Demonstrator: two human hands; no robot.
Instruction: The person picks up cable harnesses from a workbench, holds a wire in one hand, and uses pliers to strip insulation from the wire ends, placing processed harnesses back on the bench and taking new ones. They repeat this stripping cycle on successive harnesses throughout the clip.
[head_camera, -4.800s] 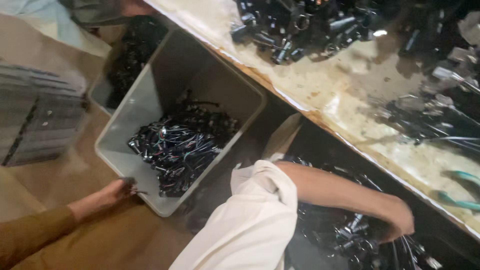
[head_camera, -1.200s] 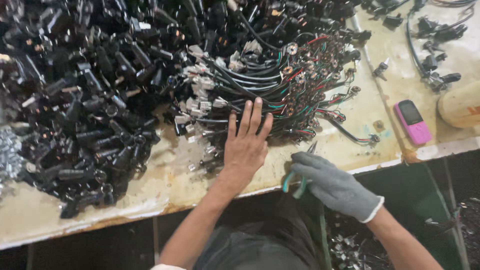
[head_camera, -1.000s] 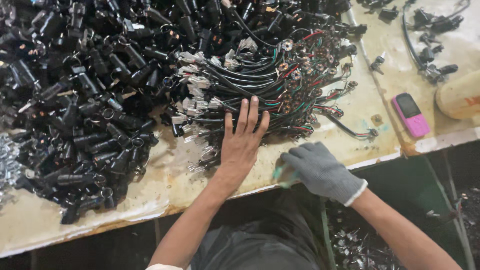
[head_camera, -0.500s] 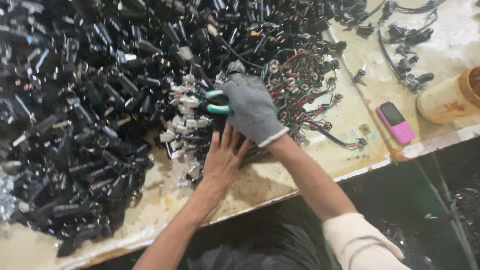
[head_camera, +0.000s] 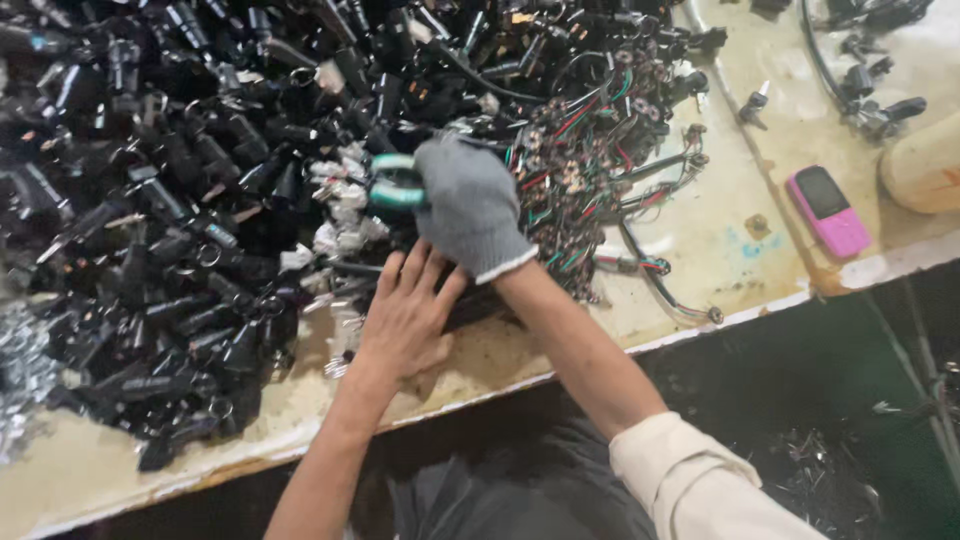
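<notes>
Cutters (head_camera: 395, 192) with green handles sit clenched in the gloved right hand (head_camera: 470, 205), over the wire harness bundle (head_camera: 590, 150) on the desk (head_camera: 720, 240). The bare left hand (head_camera: 405, 320) lies flat just below, fingers (head_camera: 425, 272) spread. Risk: the blades may nick those fingers, or snagged wires may drag neighbouring black connectors (head_camera: 150, 250) off the edge.
</notes>
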